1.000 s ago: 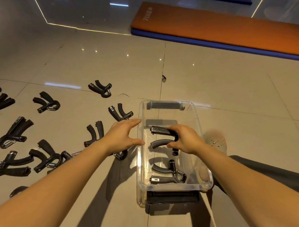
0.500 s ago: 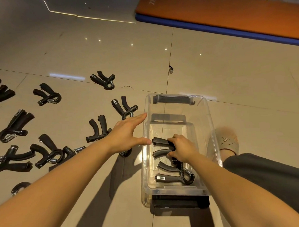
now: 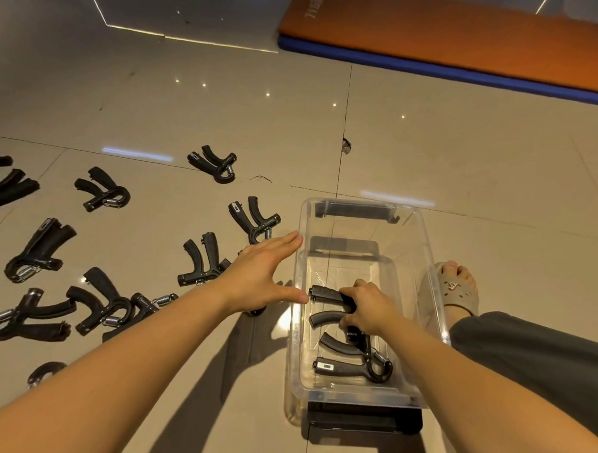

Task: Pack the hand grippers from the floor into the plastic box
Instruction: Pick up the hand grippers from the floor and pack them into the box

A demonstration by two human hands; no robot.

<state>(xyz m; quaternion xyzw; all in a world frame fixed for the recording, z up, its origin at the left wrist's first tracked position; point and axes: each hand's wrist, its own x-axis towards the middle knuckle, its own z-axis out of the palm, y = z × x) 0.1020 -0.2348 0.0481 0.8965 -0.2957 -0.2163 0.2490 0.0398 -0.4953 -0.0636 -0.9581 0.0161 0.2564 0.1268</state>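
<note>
Your right hand (image 3: pixel 366 309) grips a hand gripper (image 3: pixel 328 305) low inside the plastic box (image 3: pixel 429 255), so lay it flat beside the one already there (image 3: pixel 351 364) while your open left hand (image 3: pixel 262 276) steadies the box's wall.

The orange foam exercise mat (image 3: pixel 453 31) bears pale printed lettering near its left end, too blurred and skewed to read; nothing else is legible.
</note>
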